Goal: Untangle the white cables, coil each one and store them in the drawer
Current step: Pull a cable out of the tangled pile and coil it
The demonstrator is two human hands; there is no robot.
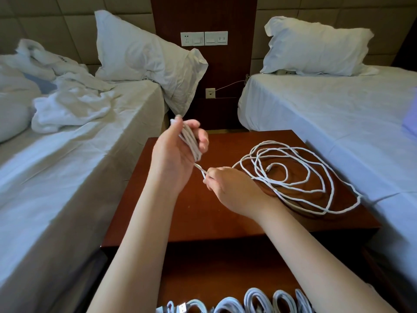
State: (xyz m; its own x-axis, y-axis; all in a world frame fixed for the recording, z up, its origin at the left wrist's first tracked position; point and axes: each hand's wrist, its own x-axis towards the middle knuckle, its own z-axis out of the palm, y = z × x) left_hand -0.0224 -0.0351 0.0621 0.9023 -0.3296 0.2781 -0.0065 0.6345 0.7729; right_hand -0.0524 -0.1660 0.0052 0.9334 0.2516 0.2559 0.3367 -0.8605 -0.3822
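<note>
Plainly the coiling step is in hand: the left hand point(178, 152) is raised palm-up above the near-left part of the wooden surface point(203, 213), its grip curled round a small bundle of turns point(190, 141) of one white cable. The right hand point(228, 188), just below and beside it, pinches the strand running off that bundle. From the right hand the cable appears to lead on to the loose loops point(293, 175) sprawled over the right half of the surface, one bend reaching past its right edge toward the bed point(338, 114). Most of this cable seems uncoiled, so the step looks early. Several finished coils point(255, 301) sit in a row in the open drawer point(214, 274) at the bottom of the view. The next move, I judge, calls for the right hand to lay another turn over the left fingers, letting slack slide through without dragging the loops into a knot.
</note>
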